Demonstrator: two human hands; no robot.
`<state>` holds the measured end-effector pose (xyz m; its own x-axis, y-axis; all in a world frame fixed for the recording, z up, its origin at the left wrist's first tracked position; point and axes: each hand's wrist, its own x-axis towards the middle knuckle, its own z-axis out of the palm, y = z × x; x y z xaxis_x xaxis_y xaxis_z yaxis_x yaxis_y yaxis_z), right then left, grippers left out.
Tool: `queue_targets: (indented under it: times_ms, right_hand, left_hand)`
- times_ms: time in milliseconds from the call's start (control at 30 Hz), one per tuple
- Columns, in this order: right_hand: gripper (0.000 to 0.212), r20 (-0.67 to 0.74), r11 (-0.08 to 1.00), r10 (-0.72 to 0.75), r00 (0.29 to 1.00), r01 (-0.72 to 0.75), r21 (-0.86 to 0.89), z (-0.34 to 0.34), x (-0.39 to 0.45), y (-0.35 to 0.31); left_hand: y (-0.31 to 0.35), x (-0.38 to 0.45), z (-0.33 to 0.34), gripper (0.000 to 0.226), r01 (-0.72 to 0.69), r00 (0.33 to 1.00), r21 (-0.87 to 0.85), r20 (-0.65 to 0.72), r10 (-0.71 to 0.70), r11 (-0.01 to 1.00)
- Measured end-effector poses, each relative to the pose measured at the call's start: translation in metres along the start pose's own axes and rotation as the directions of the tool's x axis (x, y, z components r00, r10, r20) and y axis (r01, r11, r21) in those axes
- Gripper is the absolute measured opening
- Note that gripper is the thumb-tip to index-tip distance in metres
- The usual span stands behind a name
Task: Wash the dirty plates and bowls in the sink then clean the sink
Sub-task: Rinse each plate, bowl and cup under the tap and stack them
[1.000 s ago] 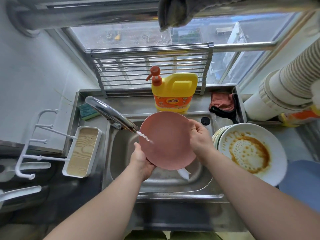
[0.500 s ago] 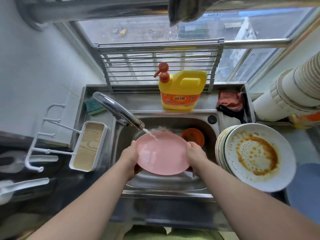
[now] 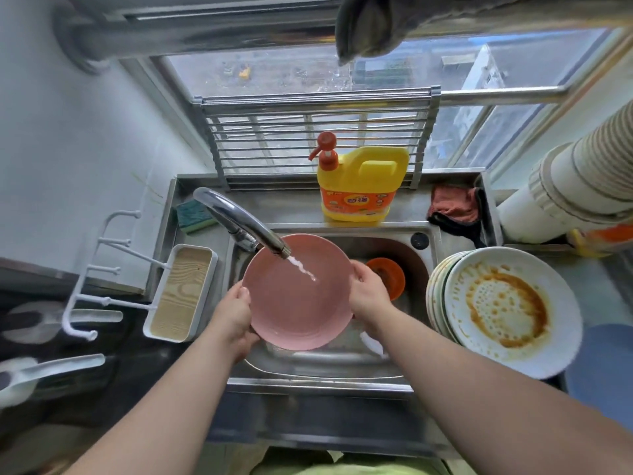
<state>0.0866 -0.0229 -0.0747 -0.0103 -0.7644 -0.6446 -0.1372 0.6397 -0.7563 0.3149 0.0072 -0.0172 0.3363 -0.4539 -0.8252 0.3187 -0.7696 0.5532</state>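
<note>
A pink plate [image 3: 294, 299] is tilted over the steel sink [image 3: 322, 366], and water from the tap [image 3: 246, 226] runs onto its face. My left hand [image 3: 234, 318] grips its left rim and my right hand [image 3: 368, 291] grips its right rim. An orange bowl [image 3: 388, 275] lies in the sink behind my right hand. A stack of dirty white plates [image 3: 507, 310] with brown sauce on the top one stands on the right of the sink.
A yellow detergent jug [image 3: 359, 186] stands behind the sink before a metal rack [image 3: 315, 138]. A green sponge [image 3: 191, 216] lies at the back left and a red cloth [image 3: 454, 205] at the back right. A white holder with a wooden tray [image 3: 180, 293] sits to the left.
The plate was lowered flat into the sink half a second ago and is now raised and tilted up again under the running tap. Both hands stay on its rim.
</note>
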Motion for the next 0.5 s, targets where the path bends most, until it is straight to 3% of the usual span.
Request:
queue_targets:
  times_ms: [133, 300, 433, 500]
  right_hand:
    - [0.041, 0.039, 0.972, -0.180, 0.983, 0.184, -0.146, -0.042, -0.025, -0.035]
    - [0.022, 0.159, 0.911, -0.299, 0.941, 0.331, -0.246, -0.091, -0.054, -0.064]
    - [0.019, 0.177, 0.844, -0.370, 0.912, 0.410, -0.346, -0.113, -0.056, -0.071]
    - [0.005, 0.156, 0.811, -0.384, 0.910, 0.414, -0.414, -0.113, -0.050, -0.064]
  left_hand:
    - [-0.017, 0.007, 0.020, 0.029, 0.157, 0.985, -0.184, 0.096, -0.141, 0.970]
    - [-0.032, 0.003, 0.048, 0.029, 0.382, 0.886, -0.178, 0.350, -0.304, 0.907]
    - [-0.040, 0.008, 0.053, 0.034, 0.483, 0.824, -0.093, 0.384, -0.416, 0.871]
    - [-0.042, 0.008, 0.050, 0.035, 0.511, 0.786, -0.046, 0.430, -0.445, 0.859]
